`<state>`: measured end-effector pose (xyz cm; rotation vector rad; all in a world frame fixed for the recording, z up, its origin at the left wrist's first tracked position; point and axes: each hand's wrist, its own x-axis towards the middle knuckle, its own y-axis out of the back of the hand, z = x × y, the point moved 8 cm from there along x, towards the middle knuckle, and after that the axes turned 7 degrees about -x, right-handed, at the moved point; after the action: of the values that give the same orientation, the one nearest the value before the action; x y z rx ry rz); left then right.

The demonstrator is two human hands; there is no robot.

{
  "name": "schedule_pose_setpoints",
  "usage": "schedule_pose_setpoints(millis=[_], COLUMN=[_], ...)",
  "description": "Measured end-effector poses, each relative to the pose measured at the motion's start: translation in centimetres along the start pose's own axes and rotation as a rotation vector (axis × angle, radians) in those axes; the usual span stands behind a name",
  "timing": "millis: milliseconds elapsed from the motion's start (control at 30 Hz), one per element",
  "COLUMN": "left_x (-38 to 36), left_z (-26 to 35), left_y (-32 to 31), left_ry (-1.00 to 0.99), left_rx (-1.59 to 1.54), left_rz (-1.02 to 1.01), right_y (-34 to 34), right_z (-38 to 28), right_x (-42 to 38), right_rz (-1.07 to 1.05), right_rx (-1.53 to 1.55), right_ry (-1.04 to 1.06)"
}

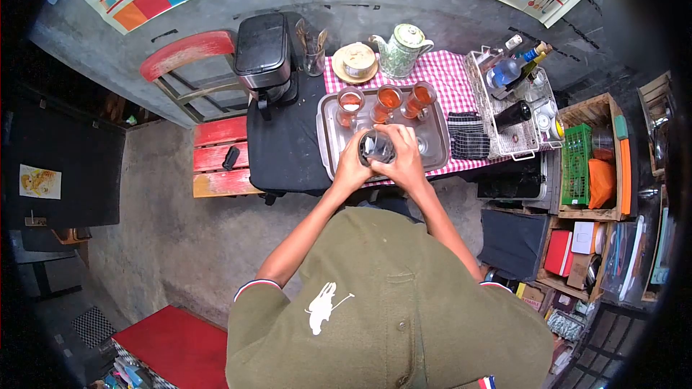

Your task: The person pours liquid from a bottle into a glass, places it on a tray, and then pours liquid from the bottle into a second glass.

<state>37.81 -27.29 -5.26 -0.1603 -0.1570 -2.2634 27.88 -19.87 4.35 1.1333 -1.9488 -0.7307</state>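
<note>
A clear glass point(377, 146) with something dark in it or behind it is held between both hands over the front edge of a metal tray point(326, 137). My left hand point(353, 166) wraps its left side, and my right hand point(405, 158) closes round its right side. Behind the hands on the tray stand three glass cups: one with a pale patch inside point(350, 104), one with reddish liquid in the middle point(388, 101), and another reddish one at the right point(418, 101). A saucer with a cup point(358, 61) and a green patterned teapot point(406, 50) stand behind the tray.
A black coffee maker point(263, 47) and a glass of utensils point(314, 57) stand left. At the right are a folded dark cloth point(468, 135), a white basket point(513, 140) with bottles, and wooden crates point(587, 108). A red slatted chair point(220, 162) is beside the table.
</note>
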Motion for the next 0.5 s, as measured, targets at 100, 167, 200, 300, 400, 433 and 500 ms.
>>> schedule_pose_setpoints(millis=[100, 167, 200, 300, 400, 433, 500], left_x=[0.01, -0.06, -0.11, -0.17, -0.24, -0.34, -0.5], left_z=[0.27, 0.18, 0.25, 0.61, 0.33, 0.12, -0.03], left_y=[0.05, 0.1, 0.15, 0.22, 0.13, 0.13, 0.08], left_ry=[-0.017, -0.018, -0.012, -0.005, 0.003, 0.008, 0.006], left_rx=[0.003, 0.008, 0.008, -0.002, -0.02, -0.026, -0.036], left_rz=[0.003, 0.013, 0.019, 0.01, 0.003, 0.003, 0.003], right_y=[-0.04, -0.11, -0.15, -0.18, -0.1, -0.13, -0.19], right_z=[-0.08, -0.09, -0.1, -0.22, -0.38, -0.43, -0.4], right_x=[0.03, 0.03, 0.02, -0.04, -0.11, -0.16, -0.3], right_rz=[-0.004, -0.004, -0.006, -0.004, 0.0, 0.001, 0.001], right_rx=[-0.011, -0.009, -0.009, -0.012, -0.017, -0.017, -0.015], right_ry=[0.005, 0.008, 0.007, 0.01, 0.01, 0.009, 0.004])
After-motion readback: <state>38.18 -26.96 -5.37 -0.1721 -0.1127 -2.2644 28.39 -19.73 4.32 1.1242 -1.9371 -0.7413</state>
